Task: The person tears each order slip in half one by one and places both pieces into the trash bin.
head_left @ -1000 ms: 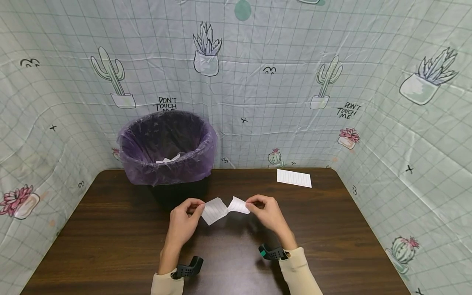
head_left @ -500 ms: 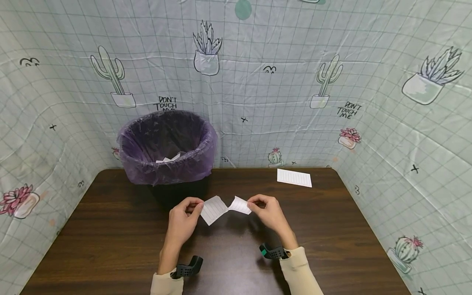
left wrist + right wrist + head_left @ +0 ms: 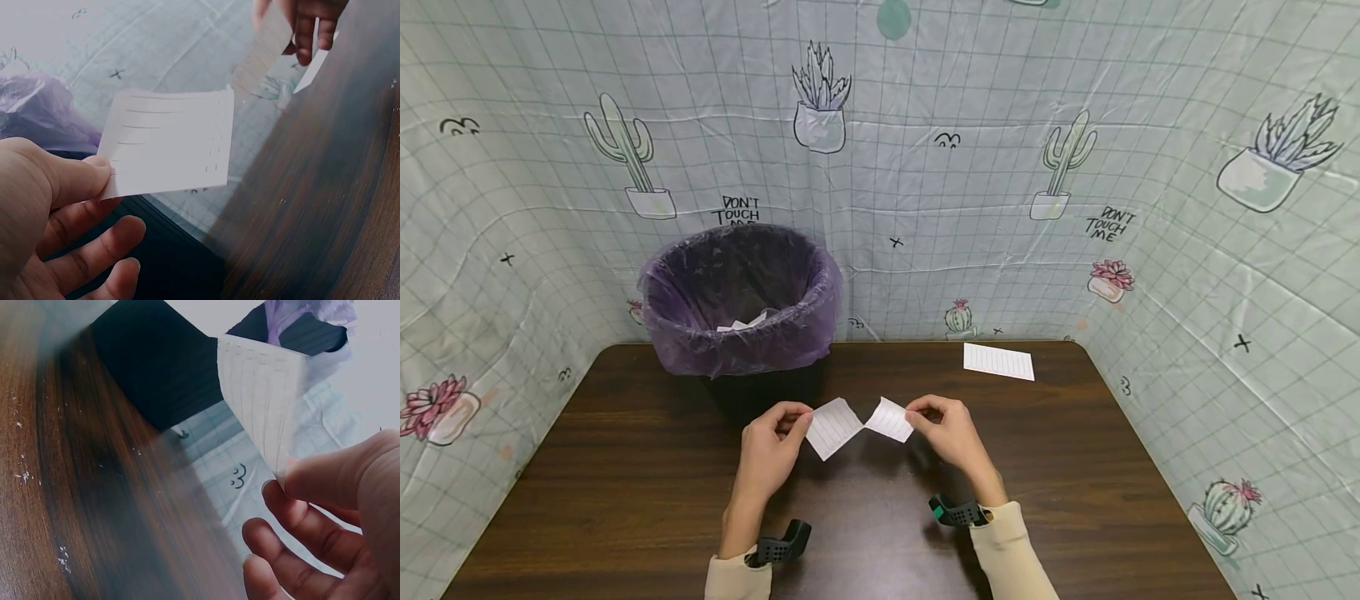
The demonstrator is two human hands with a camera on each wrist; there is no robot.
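Observation:
Above the middle of the table, my left hand (image 3: pixel 767 454) pinches a piece of lined white paper (image 3: pixel 833 427) between thumb and forefinger. Its other fingers curl loosely below, as the left wrist view shows. A smaller lined piece (image 3: pixel 891 419) is pinched in the same way by my right hand (image 3: pixel 953 433). The two pieces meet at one corner, midway between the hands; whether they are still joined there I cannot tell. In the right wrist view the right-hand piece (image 3: pixel 259 394) hangs at a slant.
A black bin (image 3: pixel 767 396) with a purple liner (image 3: pixel 737 350) stands at the back left, paper scraps (image 3: pixel 741 323) inside it. Near the far edge of the brown table (image 3: pixel 1075 467) lies a lined paper slip (image 3: pixel 998 362). Behind hangs a cactus-print sheet (image 3: pixel 895 192). Small white crumbs (image 3: pixel 25 478) dot the tabletop.
The right hand has shifted slightly rightward and the left slightly leftward. The right-hand piece has turned flatter toward the head camera, and the link between the pieces has narrowed to a corner.

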